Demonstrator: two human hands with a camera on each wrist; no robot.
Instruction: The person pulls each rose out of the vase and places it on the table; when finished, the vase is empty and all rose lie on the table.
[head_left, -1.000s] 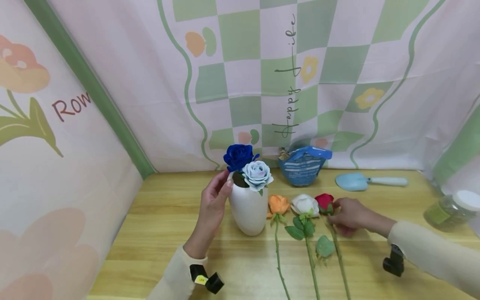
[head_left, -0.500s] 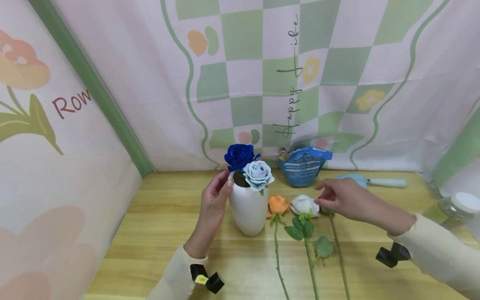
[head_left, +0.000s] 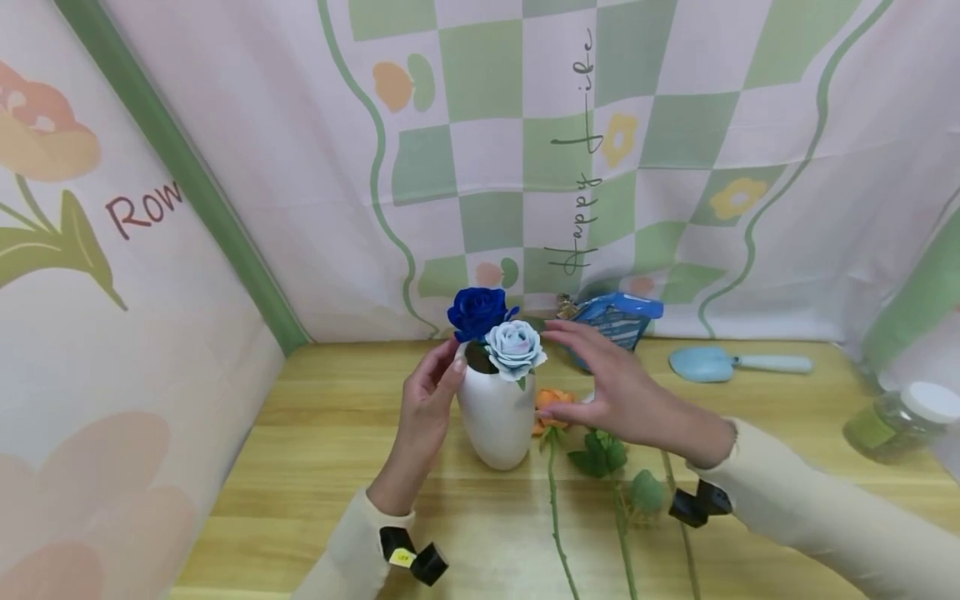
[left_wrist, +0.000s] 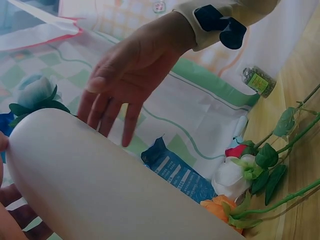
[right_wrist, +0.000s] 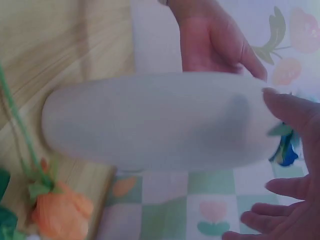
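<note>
Fingers of the left hand [head_left: 423, 396] grasp the white vase [head_left: 495, 421] near its rim on the wood-grain tabletop [head_left: 337, 442]; those of the right hand [head_left: 615, 383], empty and spread, hover just beside it. From my feed I judge the arranging partway: 2 roses, dark blue [head_left: 480, 313] and pale blue [head_left: 515, 350], stand inside; 3 lie out, orange [left_wrist: 218, 207], white [left_wrist: 231, 180] and red [left_wrist: 235, 150]. Patterned cloth [head_left: 483, 158] walls the space.
</note>
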